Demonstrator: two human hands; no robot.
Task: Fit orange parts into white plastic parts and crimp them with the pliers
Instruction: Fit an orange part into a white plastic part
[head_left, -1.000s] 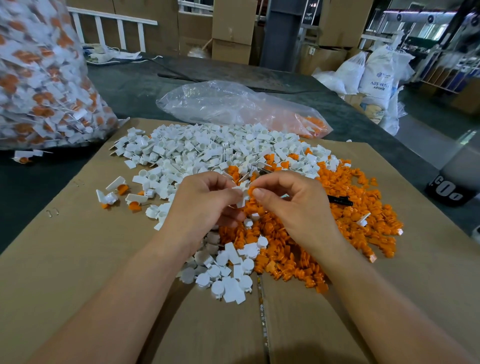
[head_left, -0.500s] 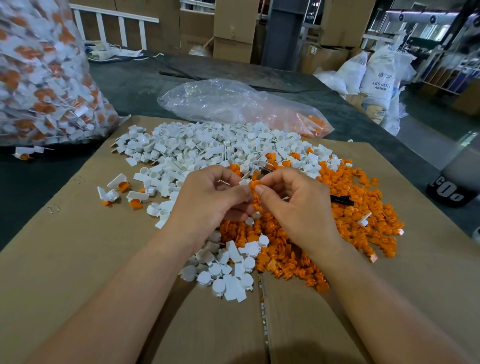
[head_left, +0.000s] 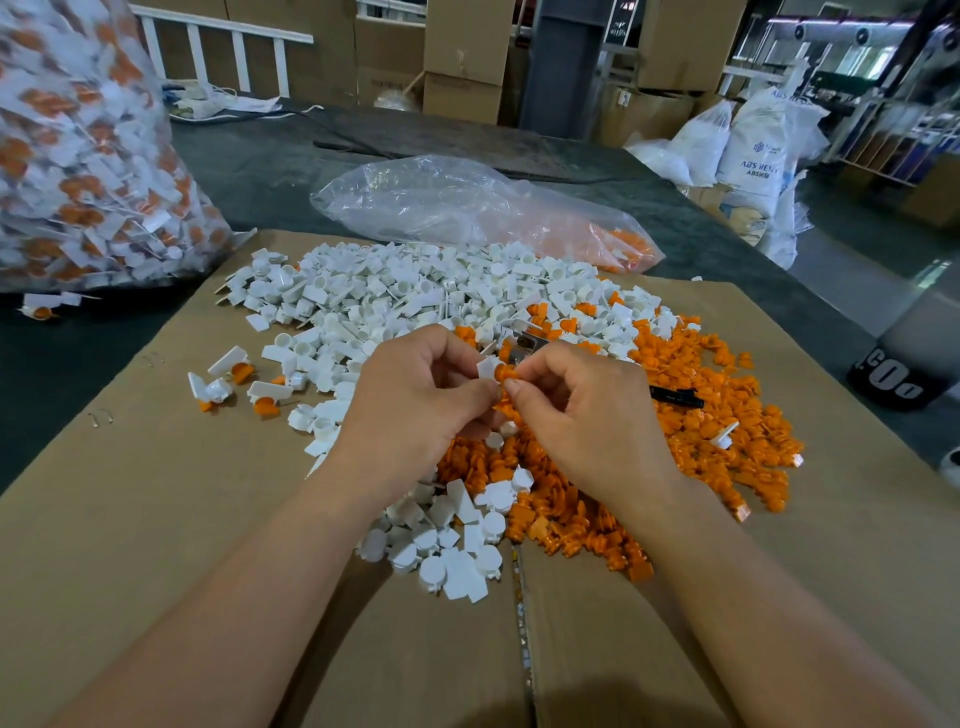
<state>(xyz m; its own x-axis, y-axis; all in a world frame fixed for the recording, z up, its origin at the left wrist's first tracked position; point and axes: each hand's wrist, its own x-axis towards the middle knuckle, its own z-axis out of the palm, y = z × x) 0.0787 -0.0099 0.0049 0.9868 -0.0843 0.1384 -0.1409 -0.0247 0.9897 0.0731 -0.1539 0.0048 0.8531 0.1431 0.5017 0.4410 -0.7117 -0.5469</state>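
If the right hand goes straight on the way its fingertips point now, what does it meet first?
Probably the white part pinched by the left hand; the right hand holds its orange part right against it.

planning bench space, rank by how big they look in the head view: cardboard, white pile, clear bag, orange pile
1. cardboard
2. white pile and orange pile, which look alike
3. clear bag, though it lies farther back, so unsure

A dark table (head_left: 270, 171) bears a cardboard sheet (head_left: 130, 519) heaped with white parts (head_left: 395, 296) and orange parts (head_left: 701, 395); behind the sheet lies a clear bag (head_left: 441, 208).
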